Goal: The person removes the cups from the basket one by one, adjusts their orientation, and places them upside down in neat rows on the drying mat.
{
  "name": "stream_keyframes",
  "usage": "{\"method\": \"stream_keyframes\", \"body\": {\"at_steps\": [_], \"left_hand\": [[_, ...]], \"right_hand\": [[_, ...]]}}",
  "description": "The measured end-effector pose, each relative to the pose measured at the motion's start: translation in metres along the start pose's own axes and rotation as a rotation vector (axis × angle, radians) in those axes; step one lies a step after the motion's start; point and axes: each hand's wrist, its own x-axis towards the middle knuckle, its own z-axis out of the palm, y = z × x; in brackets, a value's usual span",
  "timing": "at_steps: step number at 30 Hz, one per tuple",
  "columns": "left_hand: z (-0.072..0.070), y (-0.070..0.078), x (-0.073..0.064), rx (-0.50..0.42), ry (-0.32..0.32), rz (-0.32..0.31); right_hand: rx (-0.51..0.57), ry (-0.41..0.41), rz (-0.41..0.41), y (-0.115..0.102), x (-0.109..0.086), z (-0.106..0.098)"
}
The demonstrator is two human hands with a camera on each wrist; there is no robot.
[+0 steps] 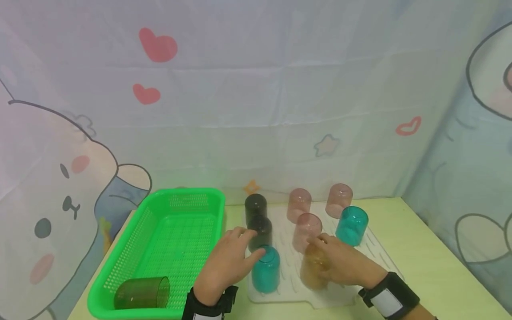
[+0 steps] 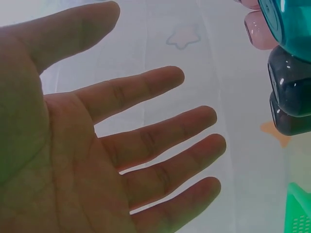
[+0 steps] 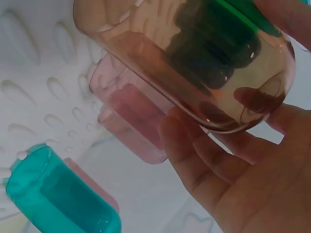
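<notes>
My right hand [image 1: 344,262] grips an upside-down amber cup [image 1: 312,273] near its base. In the right wrist view, my thumb and fingers lie on opposite sides of that amber cup [image 3: 194,58]. My left hand [image 1: 226,262] has its fingers spread, and its palm faces the left wrist camera. In the head view its thumb overlaps a teal cup [image 1: 266,278] standing upside down at the front left of the white draining mat [image 1: 288,278]. Two dark grey cups [image 1: 260,233] stand behind it, one after the other.
Three pink cups [image 1: 299,204] stand upside down at the mat's middle and back, with another teal cup [image 1: 352,226] at the right. To the left sits a green plastic basket [image 1: 94,293] with a brownish clear cup [image 1: 140,293] on its side. Behind hangs a patterned cloth [image 1: 256,89].
</notes>
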Motion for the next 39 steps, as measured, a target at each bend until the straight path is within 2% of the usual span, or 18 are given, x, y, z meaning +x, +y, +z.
{"method": "stream_keyframes", "body": {"at_steps": [7,12,20,25,29,31,34,39], "left_hand": [[0.0,-0.003,-0.002,-0.003,-0.041,-0.013],[-0.004,-0.009,-0.002,0.008,-0.07,-0.003],[-0.024,-0.016,0.0,0.048,-0.133,0.006],[-0.039,-0.025,0.001,0.067,-0.174,-0.034],[-0.052,-0.041,0.001,0.11,-0.211,-0.069],[-0.058,-0.051,0.002,0.117,-0.251,-0.079],[-0.064,-0.07,0.005,0.137,-0.325,-0.081],[-0.072,-0.103,0.006,0.227,-0.475,-0.162]], "right_hand": [[0.005,0.052,0.045,-0.007,-0.001,-0.005],[0.097,0.074,0.141,-0.008,-0.004,-0.018],[0.194,0.106,0.185,-0.003,-0.012,-0.023],[0.237,0.115,0.21,-0.002,-0.018,-0.024],[0.274,0.111,0.244,0.0,-0.023,-0.023],[0.292,0.11,0.266,0.002,-0.025,-0.023],[0.304,0.105,0.293,0.004,-0.028,-0.024],[0.315,0.124,0.296,0.008,-0.032,-0.025]]}}
